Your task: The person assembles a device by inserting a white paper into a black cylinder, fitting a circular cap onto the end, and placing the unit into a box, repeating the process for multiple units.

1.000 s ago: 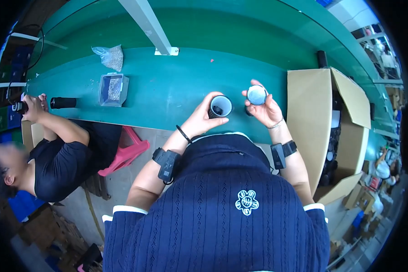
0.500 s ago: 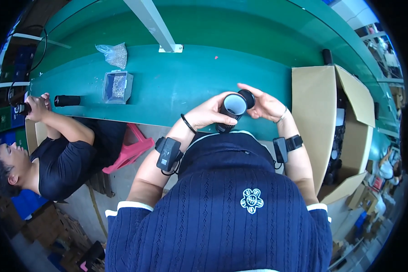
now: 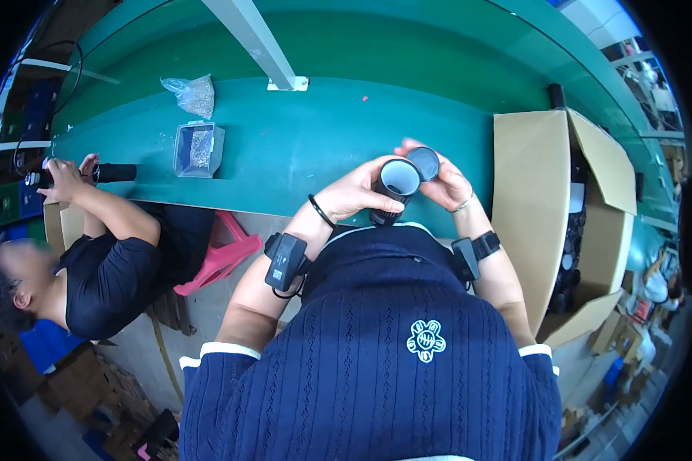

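Note:
My left hand (image 3: 351, 194) is wrapped round a black cylindrical container (image 3: 384, 216), thumb across its near side. The container's open top faces up and toward me, showing a pale grey inner wall and a dark inside. Just to its right, my right hand (image 3: 451, 187) grips a round black lid (image 3: 424, 164) by the edge. A flat grey-blue face of the lid is turned up, close beside the container's rim. Some of my right fingers are hidden behind the lid, and one blurs above it. Both things are held above the near edge of the green table (image 3: 300, 146).
A grey plastic bin (image 3: 218, 150) of small granules and a clear bag (image 3: 201, 96) of granules lie at the left. An open cardboard box (image 3: 530, 207) with black parts stands right. A co-worker (image 3: 108, 269) at far left handles a black cylinder (image 3: 117, 172). A metal post (image 3: 257, 42) rises behind.
My right hand has turned the lid so that its flat face shows, and its fingers have closed in round it. The container stays in my left hand. The co-worker's hands have shifted to the cylinder.

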Demonstrator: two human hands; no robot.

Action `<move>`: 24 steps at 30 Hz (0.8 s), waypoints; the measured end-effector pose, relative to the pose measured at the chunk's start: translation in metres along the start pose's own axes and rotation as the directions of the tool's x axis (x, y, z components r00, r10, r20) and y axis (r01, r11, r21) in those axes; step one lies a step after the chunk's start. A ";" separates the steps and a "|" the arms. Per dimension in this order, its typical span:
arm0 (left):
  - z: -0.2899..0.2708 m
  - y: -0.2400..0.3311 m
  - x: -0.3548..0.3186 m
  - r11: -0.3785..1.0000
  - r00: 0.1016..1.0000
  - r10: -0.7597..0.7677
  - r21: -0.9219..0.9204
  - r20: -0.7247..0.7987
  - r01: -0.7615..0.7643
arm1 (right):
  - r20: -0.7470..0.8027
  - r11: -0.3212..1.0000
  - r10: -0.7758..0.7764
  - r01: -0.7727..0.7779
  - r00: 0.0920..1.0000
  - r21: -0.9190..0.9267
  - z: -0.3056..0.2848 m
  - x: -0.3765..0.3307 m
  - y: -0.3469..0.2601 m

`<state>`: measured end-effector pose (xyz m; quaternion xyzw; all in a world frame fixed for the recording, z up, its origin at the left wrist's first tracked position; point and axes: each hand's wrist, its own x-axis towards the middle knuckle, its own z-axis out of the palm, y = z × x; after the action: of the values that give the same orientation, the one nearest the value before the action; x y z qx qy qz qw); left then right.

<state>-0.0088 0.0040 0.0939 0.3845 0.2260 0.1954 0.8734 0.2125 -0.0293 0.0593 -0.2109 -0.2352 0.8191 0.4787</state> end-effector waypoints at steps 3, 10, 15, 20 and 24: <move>-0.002 -0.001 0.000 1.000 0.999 -0.015 0.000 -0.042 0.015 | -0.001 0.994 -0.095 0.095 0.995 -0.046 0.010 0.001 0.002; -0.011 -0.024 0.012 0.974 0.982 0.155 0.181 -0.110 -0.133 | -0.184 0.953 -0.075 0.017 0.980 -0.302 0.002 0.001 -0.017; -0.032 -0.055 0.021 0.748 0.916 0.351 0.646 -0.193 -0.151 | -0.134 0.451 -0.174 -0.042 0.976 -0.892 0.023 -0.003 -0.027; -0.026 -0.065 0.027 0.702 0.887 0.412 0.693 -0.209 -0.163 | 0.045 0.040 -0.160 0.052 0.986 -0.998 0.042 0.004 -0.021; -0.018 -0.068 0.025 0.545 0.845 0.499 0.827 -0.190 -0.136 | 0.033 -0.049 -0.158 0.026 0.987 -0.998 0.043 0.003 -0.016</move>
<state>0.0134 -0.0150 0.0246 0.7136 0.3879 0.3097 0.4944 0.1975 -0.0281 0.1028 -0.5121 -0.7447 0.3525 0.2429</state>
